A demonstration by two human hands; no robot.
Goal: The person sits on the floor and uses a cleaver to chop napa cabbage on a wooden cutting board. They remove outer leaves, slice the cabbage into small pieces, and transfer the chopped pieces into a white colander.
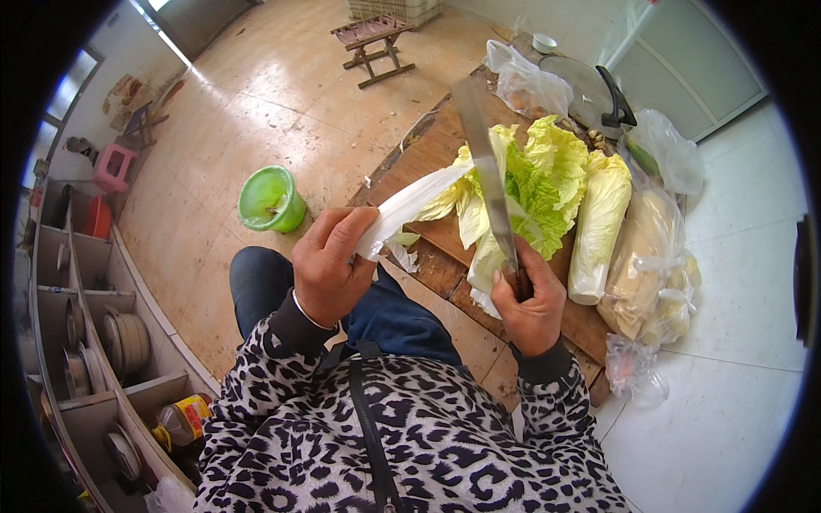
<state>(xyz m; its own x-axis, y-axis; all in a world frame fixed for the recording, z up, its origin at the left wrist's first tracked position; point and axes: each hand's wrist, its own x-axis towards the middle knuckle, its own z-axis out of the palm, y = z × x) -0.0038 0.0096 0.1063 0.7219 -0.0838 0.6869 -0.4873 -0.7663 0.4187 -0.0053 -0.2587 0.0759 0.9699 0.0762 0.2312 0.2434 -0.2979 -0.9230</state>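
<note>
My left hand (332,263) is closed on the white stem end of a long cabbage leaf (415,203), whose far end lies against the leaf pile. In my right hand (532,301) is a knife (485,158), gripped by its brown handle with the blade pointing up and away. The blade passes in front of loose yellow-green cabbage leaves (552,184) heaped on a wooden board (436,150). A whole napa cabbage (600,227) lies to the right of my right hand. The knife hides part of the leaves behind it.
Plastic bags (646,256) sit along the board's right side. A glass lid with a black handle (590,94) lies at the far end. On the floor are a green bucket (272,199) and a folding stool (374,43). Shelves with pots (126,342) line the left.
</note>
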